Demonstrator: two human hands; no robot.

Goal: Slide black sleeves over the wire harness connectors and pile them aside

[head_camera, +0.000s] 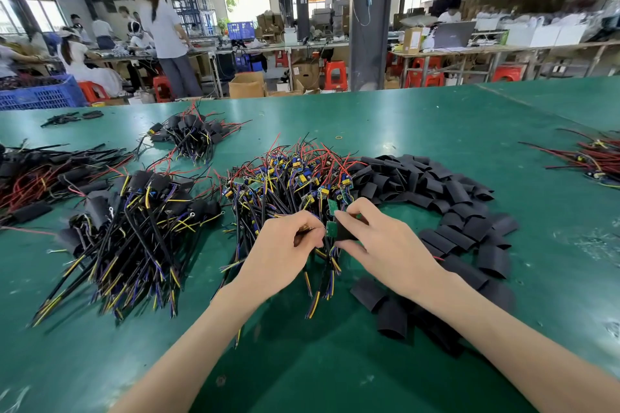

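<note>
My left hand (283, 250) pinches a wire harness whose small green board (330, 229) sticks out to the right. My right hand (380, 245) grips a black sleeve (345, 232) right against that board, over the front of the bare harness pile (288, 174). Loose black sleeves (446, 198) curve around the pile's right side and near front. A pile of sleeved harnesses (141, 214) lies to the left on the green table (436, 117).
More sleeved harnesses lie at the far left (43, 174) and a smaller heap at the back (194, 136). Red wires (590, 157) lie at the right edge. A blue crate (40, 94) stands behind the table, where several people work at benches.
</note>
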